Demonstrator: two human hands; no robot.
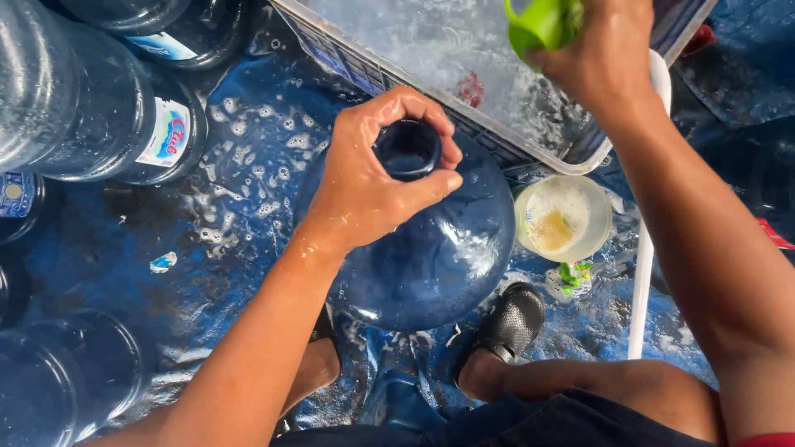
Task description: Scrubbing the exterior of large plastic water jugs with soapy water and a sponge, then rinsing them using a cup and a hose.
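Head view: our left hand grips the neck of the upright bottle between our feet; our right hand clamps a green cup over the soapy tub. Wet fingers could slip, tipping the bottle

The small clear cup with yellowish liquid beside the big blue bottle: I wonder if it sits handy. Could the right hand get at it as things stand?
Probably yes, once freed. The cup stands uncovered below the right hand, nothing between them, but that hand is gripping a green object.
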